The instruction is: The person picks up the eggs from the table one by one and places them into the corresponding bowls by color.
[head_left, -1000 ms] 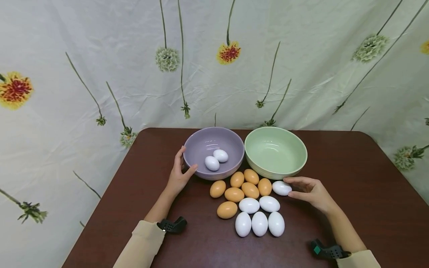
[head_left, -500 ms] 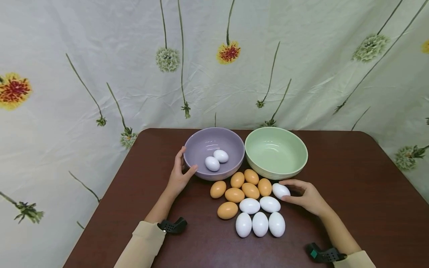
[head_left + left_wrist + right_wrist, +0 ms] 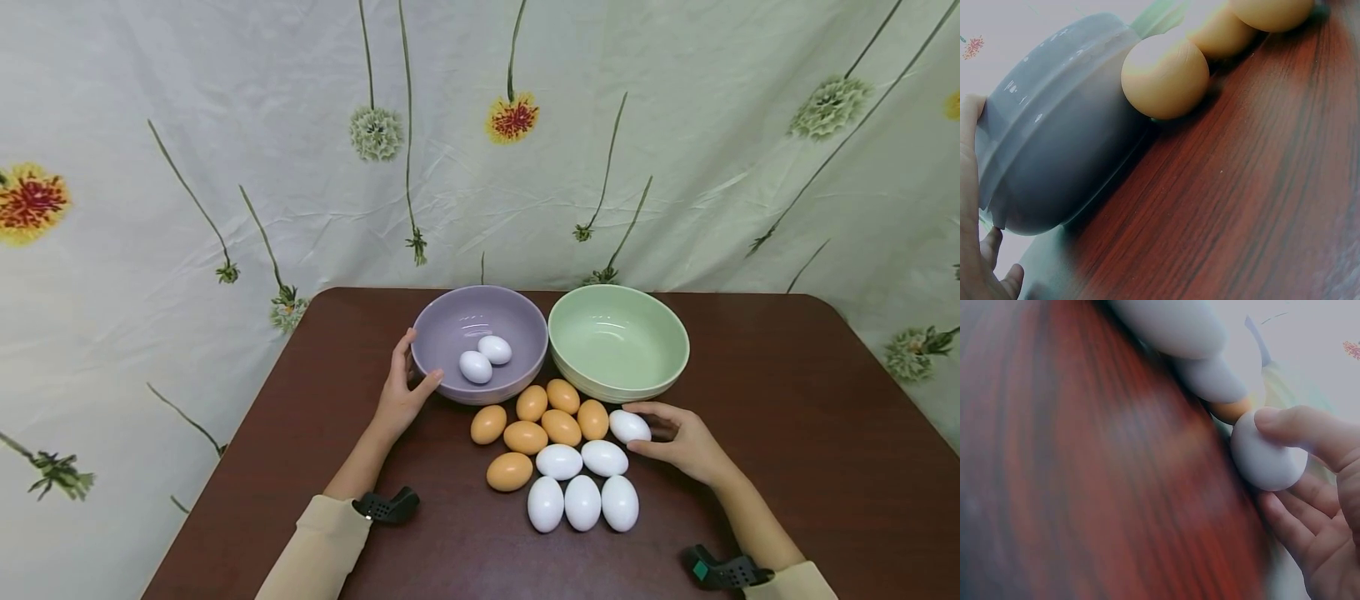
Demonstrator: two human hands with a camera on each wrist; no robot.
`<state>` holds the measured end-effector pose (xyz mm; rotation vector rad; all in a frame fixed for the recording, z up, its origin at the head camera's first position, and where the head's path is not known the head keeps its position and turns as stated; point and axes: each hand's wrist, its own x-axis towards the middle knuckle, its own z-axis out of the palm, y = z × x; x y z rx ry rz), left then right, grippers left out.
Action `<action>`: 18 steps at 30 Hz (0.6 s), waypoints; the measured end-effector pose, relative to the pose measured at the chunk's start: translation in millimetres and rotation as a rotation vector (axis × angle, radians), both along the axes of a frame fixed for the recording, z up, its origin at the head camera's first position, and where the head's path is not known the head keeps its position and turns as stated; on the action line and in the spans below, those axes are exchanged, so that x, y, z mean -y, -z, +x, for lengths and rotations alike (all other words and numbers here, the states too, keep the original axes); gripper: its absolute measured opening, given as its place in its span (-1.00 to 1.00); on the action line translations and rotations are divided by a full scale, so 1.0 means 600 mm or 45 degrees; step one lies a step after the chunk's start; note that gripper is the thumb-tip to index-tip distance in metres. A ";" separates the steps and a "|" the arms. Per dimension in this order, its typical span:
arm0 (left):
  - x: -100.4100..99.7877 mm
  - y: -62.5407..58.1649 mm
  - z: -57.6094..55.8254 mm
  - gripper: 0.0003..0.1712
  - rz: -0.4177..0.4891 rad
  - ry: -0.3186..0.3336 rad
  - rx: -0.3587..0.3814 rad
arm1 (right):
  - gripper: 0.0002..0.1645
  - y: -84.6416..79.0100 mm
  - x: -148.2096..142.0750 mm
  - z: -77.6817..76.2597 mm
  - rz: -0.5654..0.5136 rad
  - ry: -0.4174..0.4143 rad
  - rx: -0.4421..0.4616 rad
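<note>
In the head view, my left hand [image 3: 400, 397] holds the purple bowl [image 3: 429, 354] by its left side, thumb at the near rim. Two white eggs [image 3: 476, 367] lie inside that bowl. My right hand [image 3: 686, 442] pinches a white egg [image 3: 628, 426] on the table in front of the green bowl [image 3: 615, 342]. The right wrist view shows the thumb pressed on this egg [image 3: 1266, 456], with fingers on its other side. Several brown eggs [image 3: 561, 427] sit to its left, and several more white eggs [image 3: 582, 502] lie nearer to me.
The two bowls stand side by side near the far edge of the dark red-brown table [image 3: 810, 400]. Behind it hangs a pale cloth [image 3: 450, 192] printed with flowers. One brown egg [image 3: 1165, 76] sits right by the purple bowl's base in the left wrist view.
My right hand has shifted left and slightly nearer to me, its thumb and fingers coming round the white egg. That egg has turned slightly. The left hand has stayed at the purple bowl.
</note>
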<state>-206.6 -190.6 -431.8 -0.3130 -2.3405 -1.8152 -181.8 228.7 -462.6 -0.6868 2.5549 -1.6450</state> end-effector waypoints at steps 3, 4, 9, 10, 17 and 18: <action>0.001 0.000 0.000 -0.11 0.004 0.002 0.000 | -0.46 0.001 0.001 0.000 -0.006 0.010 0.009; 0.001 0.000 0.000 -0.10 0.005 0.003 0.000 | -0.47 0.001 0.001 0.000 -0.006 0.013 0.012; 0.001 0.003 -0.001 -0.10 0.003 0.007 0.002 | -0.48 -0.005 0.001 0.003 -0.026 0.038 0.024; 0.001 0.004 -0.001 -0.10 0.002 0.008 0.001 | -0.48 -0.008 0.001 0.004 -0.039 0.038 0.026; 0.003 0.008 -0.005 -0.10 -0.005 0.004 -0.019 | -0.46 -0.041 0.005 0.008 -0.172 -0.027 0.035; 0.002 0.008 -0.005 -0.10 -0.005 0.005 -0.018 | -0.46 -0.047 0.006 0.008 -0.187 -0.041 0.031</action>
